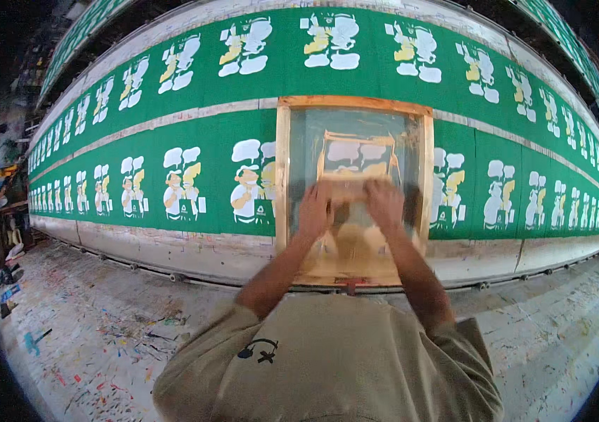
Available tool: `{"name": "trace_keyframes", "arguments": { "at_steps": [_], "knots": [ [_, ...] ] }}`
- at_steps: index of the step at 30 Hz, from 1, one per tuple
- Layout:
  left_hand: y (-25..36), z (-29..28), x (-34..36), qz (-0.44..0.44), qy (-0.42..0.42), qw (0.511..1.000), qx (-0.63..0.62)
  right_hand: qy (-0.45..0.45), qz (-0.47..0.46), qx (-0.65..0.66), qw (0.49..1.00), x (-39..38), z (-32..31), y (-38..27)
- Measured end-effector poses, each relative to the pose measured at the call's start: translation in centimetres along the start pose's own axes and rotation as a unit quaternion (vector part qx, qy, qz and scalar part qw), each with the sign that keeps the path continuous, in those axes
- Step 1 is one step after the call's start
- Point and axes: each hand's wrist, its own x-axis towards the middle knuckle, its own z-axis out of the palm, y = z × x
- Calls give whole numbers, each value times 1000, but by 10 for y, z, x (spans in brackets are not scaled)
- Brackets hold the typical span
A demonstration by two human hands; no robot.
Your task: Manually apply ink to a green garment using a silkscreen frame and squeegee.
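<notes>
A wooden-framed printing screen (283, 172) lies on the lower strip of green fabric (215, 141) straight in front of me. Both hands grip a squeegee (347, 190) across the middle of its mesh. My left hand (315, 211) is wrapped round the left end and my right hand (385, 205) round the right end, both slightly blurred. Peach-orange ink (327, 269) coats the near part of the mesh, and streaks of it outline the stencil area beyond the squeegee. White speech-bubble shapes show through there. The squeegee's blade is hidden.
A long table (166, 243) carries two rows of green fabric printed with repeated white and yellow cartoon figures. Along its near edge runs a rail (173, 277). The floor (95, 337) is paint-spattered. Clutter (7, 274) stands at far left, and another printed table rises at the back.
</notes>
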Motion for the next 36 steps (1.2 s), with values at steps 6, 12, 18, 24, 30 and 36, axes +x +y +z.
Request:
{"name": "trace_keyframes", "arguments": {
  "at_steps": [6, 12, 18, 24, 30, 36],
  "knots": [
    [12, -14, -130, 63, -50, 995, -64, -4, 0, 14, 1000, -129, -26, -46],
    [-33, -58, -64, -166, 120, 967, 152, -65, -50, 17, 997, -116, -66, -39],
    [-87, -45, -76, -236, 44, 969, -63, 44, -23, 8, 999, -119, -18, -31],
    [-21, -64, -45, -275, 123, 945, -124, 33, 84, 44, 995, 17, -49, 15],
    [-42, -38, -67, -133, 174, 966, -139, 61, 227, 234, 943, -102, -68, 68],
    [92, 79, -2, -160, 163, 960, -159, 96, 305, 356, 878, -195, -16, 340]
  ]
}}
